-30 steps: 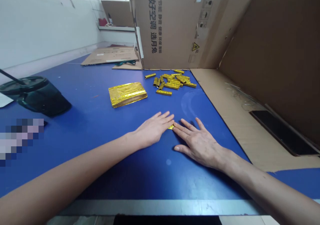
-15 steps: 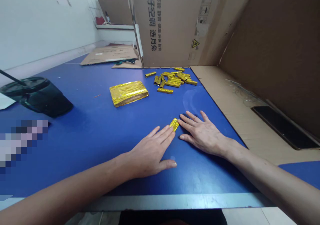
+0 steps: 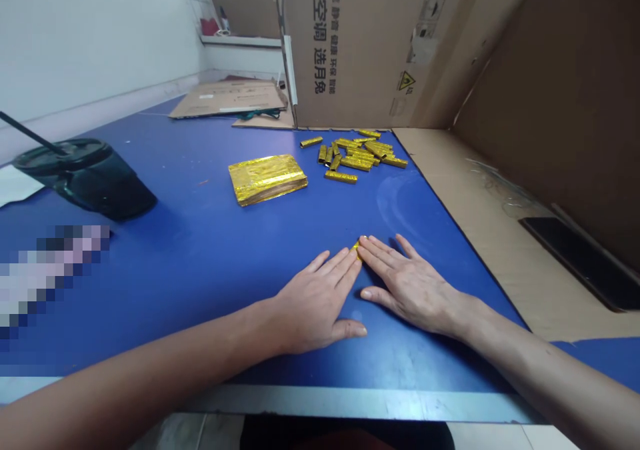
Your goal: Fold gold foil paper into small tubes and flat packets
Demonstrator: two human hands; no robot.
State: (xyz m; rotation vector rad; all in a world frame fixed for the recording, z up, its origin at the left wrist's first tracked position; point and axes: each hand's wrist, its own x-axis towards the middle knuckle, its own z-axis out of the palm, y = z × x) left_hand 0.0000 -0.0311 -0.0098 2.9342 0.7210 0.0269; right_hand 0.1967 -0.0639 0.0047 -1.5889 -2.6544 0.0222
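Note:
A small piece of gold foil paper (image 3: 357,245) lies on the blue table, mostly covered by fingertips. My left hand (image 3: 323,297) rests flat with its fingers stretched out, the tips pressing on the foil paper. From the other side my right hand (image 3: 405,280) lies flat too, its fingertips on the foil and its thumb apart. Beyond the hands sits a stack of gold foil paper (image 3: 269,173). To the right of that stack is a loose pile of small folded gold foil strips (image 3: 357,160).
A dark tumbler with a straw (image 3: 90,180) stands at the left on the blue table (image 3: 200,257). Large cardboard panels (image 3: 370,43) rise at the back and right. A black phone-like slab (image 3: 583,260) lies on cardboard at the right. Flat cardboard (image 3: 230,97) lies at the back left.
My right hand has moved left onto the foil paper, meeting my left fingertips and covering most of it. The whole view has shifted slightly.

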